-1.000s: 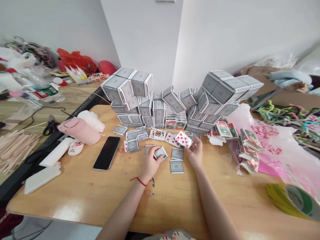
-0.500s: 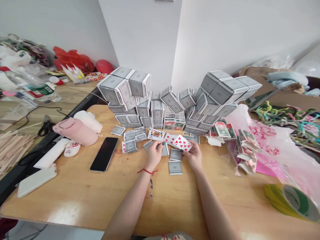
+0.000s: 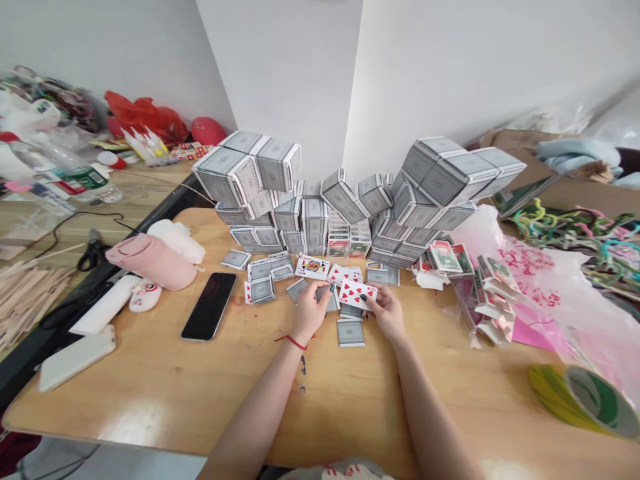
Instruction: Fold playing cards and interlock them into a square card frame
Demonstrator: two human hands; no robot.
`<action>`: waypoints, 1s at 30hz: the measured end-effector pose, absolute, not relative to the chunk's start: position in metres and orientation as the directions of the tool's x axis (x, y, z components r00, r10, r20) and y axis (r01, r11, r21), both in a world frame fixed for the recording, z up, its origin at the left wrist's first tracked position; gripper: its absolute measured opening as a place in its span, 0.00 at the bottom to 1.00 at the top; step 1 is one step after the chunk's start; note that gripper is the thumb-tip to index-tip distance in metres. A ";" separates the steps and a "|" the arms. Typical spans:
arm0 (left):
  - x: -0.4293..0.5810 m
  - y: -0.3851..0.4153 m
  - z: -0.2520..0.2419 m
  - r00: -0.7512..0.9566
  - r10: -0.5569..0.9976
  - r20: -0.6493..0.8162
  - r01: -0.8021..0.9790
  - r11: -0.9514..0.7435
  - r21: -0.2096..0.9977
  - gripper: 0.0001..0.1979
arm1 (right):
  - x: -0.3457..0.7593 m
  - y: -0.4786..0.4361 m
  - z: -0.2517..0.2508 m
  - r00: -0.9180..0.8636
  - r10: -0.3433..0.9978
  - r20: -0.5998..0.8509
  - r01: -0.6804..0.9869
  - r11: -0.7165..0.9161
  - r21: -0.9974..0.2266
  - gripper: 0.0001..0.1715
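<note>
My right hand (image 3: 387, 312) is closed on a playing card (image 3: 354, 293) with red hearts, thumb on its face, tilted toward me. Close to the card's left edge is my left hand (image 3: 311, 311), its fingers pinched together; what they hold, if anything, is hard to make out. Behind the hands lie a face-up picture card (image 3: 312, 267) and another hearts card (image 3: 341, 274). Grey-backed folded cards lie around them, one folded card (image 3: 351, 333) nearer to me. At the back rises a structure of grey card blocks (image 3: 315, 219), taller at both ends.
To the left are a black phone (image 3: 209, 307), a pink pouch-like roll (image 3: 153, 260), a white mouse (image 3: 145, 295) and scissors (image 3: 93, 251). Opened card boxes (image 3: 495, 293), a pink-printed plastic bag (image 3: 555, 287) and a yellow-green tape roll (image 3: 547, 393) are on the right.
The hearts card in my right hand has moved left and a little toward me, closer to my left hand. It has turned more level. My left hand stays nearly in place.
</note>
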State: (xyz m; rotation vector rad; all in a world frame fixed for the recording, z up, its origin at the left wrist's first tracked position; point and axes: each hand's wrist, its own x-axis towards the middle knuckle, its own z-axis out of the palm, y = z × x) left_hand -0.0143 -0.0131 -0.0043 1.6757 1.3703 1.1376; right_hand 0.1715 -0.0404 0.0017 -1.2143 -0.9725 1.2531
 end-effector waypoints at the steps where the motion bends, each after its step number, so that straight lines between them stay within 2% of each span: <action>1: -0.014 -0.013 -0.005 0.071 0.975 0.211 0.387 -0.222 0.895 0.09 | 0.172 -0.040 0.001 0.109 0.989 -0.097 -0.151 -0.080 -0.985 0.25; 9: -0.012 -0.012 -0.009 0.059 0.975 0.216 0.421 -0.220 0.880 0.09 | 0.172 -0.039 -0.003 0.134 0.987 -0.089 -0.132 -0.071 -0.989 0.26; 15: -0.012 -0.012 -0.010 0.057 0.973 0.225 0.422 -0.228 0.878 0.09 | 0.170 -0.041 -0.008 -0.005 0.996 -0.089 0.016 -0.089 -0.996 0.22; 20: -0.012 -0.012 -0.010 0.054 0.971 0.233 0.430 -0.233 0.872 0.10 | 0.171 -0.040 -0.012 0.017 0.997 -0.075 0.138 -0.076 -0.988 0.20; 24: -0.012 -0.012 -0.012 0.048 0.972 0.230 0.452 -0.227 0.863 0.09 | 0.173 -0.037 -0.011 0.016 0.998 -0.062 0.134 -0.064 -0.989 0.18; 30: -0.013 -0.011 -0.012 0.065 0.973 0.223 0.442 -0.229 0.868 0.09 | 0.178 -0.035 -0.008 -0.064 0.990 -0.126 0.084 -0.121 -0.989 0.15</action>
